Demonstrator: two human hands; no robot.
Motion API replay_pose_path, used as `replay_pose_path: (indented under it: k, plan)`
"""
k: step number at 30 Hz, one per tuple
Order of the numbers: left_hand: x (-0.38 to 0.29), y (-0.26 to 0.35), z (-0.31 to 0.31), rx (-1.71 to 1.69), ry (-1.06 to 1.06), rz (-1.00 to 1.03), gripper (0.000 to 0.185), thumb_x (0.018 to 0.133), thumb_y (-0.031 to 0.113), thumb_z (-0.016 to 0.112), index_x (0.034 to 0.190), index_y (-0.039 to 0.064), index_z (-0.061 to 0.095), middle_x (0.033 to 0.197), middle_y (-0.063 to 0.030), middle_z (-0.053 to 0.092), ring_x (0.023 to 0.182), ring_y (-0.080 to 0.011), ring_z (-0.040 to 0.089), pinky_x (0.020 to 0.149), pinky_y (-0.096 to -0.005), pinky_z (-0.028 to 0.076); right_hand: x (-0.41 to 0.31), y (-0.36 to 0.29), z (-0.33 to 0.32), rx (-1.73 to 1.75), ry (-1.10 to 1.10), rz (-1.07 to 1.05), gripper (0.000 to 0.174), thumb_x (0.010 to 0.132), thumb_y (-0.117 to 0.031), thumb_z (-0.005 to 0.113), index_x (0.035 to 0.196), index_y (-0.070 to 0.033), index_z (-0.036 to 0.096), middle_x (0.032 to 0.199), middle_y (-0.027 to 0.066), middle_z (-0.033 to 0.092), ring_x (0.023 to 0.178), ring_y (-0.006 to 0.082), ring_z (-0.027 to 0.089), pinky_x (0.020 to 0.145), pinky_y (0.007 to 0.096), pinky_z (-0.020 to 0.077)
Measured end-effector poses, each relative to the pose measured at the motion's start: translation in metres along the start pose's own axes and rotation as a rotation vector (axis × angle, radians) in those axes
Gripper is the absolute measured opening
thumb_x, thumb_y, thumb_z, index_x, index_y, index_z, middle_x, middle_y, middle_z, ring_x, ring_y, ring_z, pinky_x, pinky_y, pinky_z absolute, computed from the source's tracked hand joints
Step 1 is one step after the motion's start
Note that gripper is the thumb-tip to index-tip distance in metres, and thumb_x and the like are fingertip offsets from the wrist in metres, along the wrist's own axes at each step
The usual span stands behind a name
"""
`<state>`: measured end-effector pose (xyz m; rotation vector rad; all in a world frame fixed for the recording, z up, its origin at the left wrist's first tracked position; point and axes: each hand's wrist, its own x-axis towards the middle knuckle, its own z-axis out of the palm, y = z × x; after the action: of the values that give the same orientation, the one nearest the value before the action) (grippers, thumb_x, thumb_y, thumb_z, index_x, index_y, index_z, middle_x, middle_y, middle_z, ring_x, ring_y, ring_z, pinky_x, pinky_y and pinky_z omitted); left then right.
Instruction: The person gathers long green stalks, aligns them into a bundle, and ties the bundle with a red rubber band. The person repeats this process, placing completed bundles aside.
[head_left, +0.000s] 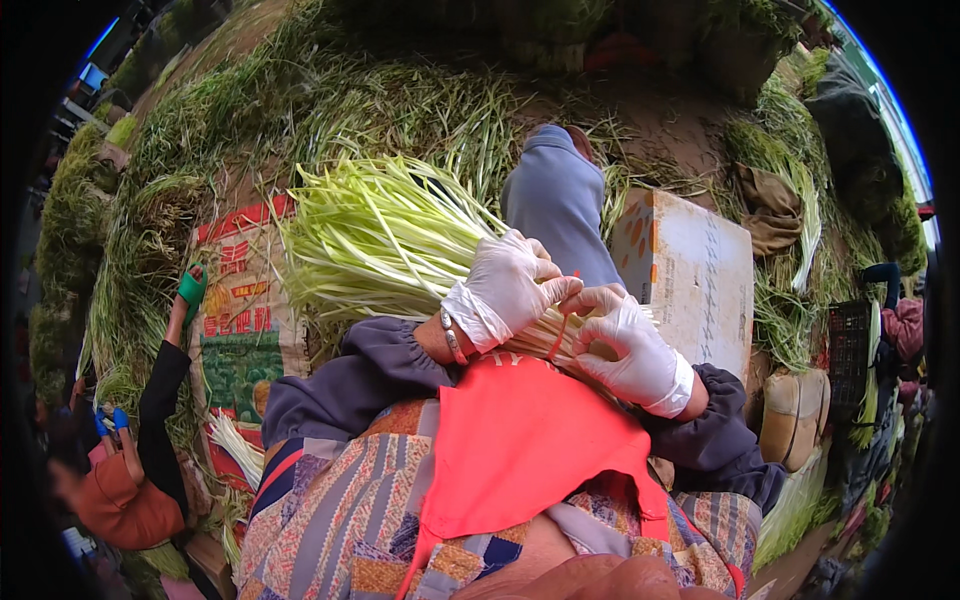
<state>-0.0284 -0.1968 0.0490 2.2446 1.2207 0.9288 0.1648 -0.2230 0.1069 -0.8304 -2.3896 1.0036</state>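
Observation:
A large bunch of pale yellow-green garlic chives or similar leafy stalks (375, 232) lies across my lap, its leaves fanned out to the left and its white stems under my hands. A thin red tie (559, 337) passes around the stem end. My left hand (506, 289), in a white glove, rests over the stems and pinches the tie between thumb and forefinger. My right hand (634, 345), gloved too, meets it from the right, thumb and forefinger at the same tie. The stem tips are partly hidden behind the right hand.
A cardboard box (701, 270) stands close to my right. A printed woven sack (240, 322) lies at left, near a seated person (131, 495) with a green slipper. Loose leaves (315, 112) cover the ground ahead. A tan padded block (793, 416) and black crate (847, 352) sit farther right.

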Motion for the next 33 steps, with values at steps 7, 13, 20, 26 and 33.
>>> replay_pose_path:
  k: [7, 13, 20, 26, 33]
  plan:
    - [0.005, 0.004, -0.006, -0.108, -0.175, -0.046, 0.019, 0.073, 0.023, 0.070, 0.083, 0.007, 0.071, 0.081, -0.0101, 0.063, 0.081, -0.0258, 0.058, 0.073, -0.0353, 0.046, -0.005, -0.006, -0.005, -0.066, 0.014, 0.027, 0.018, 0.061, -0.005, 0.074, 0.072, -0.009, 0.061, 0.096, 0.0089, 0.057, 0.091, 0.0275, 0.053, 0.079, 0.0381, 0.0428]
    - [0.003, 0.008, 0.001, -0.185, -0.114, -0.146, 0.018, 0.071, 0.019, 0.069, 0.083, 0.005, 0.069, 0.079, -0.0107, 0.064, 0.076, -0.0258, 0.059, 0.070, -0.0340, 0.048, -0.013, 0.002, -0.013, 0.075, -0.074, -0.006, 0.017, 0.064, -0.005, 0.074, 0.074, -0.008, 0.060, 0.087, 0.0060, 0.059, 0.083, 0.0257, 0.057, 0.076, 0.0376, 0.0439]
    - [-0.001, 0.010, 0.005, -0.157, 0.033, -0.125, 0.013, 0.069, 0.012, 0.067, 0.075, 0.001, 0.067, 0.070, -0.0110, 0.061, 0.070, -0.0267, 0.058, 0.065, -0.0358, 0.047, -0.064, 0.014, -0.043, 0.636, 0.152, 0.200, 0.020, 0.073, -0.016, 0.073, 0.076, -0.006, 0.056, 0.072, 0.0032, 0.059, 0.073, 0.0180, 0.058, 0.075, 0.0386, 0.0452]
    - [-0.002, 0.009, 0.007, -0.101, 0.072, -0.047, 0.010, 0.070, 0.010, 0.065, 0.074, 0.001, 0.065, 0.071, -0.0110, 0.060, 0.069, -0.0274, 0.057, 0.064, -0.0362, 0.046, -0.096, 0.017, -0.062, 1.123, 0.336, 0.013, 0.019, 0.077, -0.018, 0.069, 0.079, -0.004, 0.057, 0.068, 0.0048, 0.059, 0.058, 0.0135, 0.055, 0.067, 0.0320, 0.0457]
    - [-0.006, 0.013, 0.002, -0.222, 0.089, -0.075, 0.010, 0.072, 0.011, 0.068, 0.078, 0.004, 0.065, 0.075, -0.0091, 0.061, 0.072, -0.0249, 0.056, 0.069, -0.0334, 0.044, -0.054, 0.003, -0.071, 0.111, 0.495, 0.437, 0.020, 0.089, -0.014, 0.054, 0.099, 0.002, 0.063, 0.087, 0.0061, 0.064, 0.072, 0.0112, 0.057, 0.070, 0.0231, 0.0448]
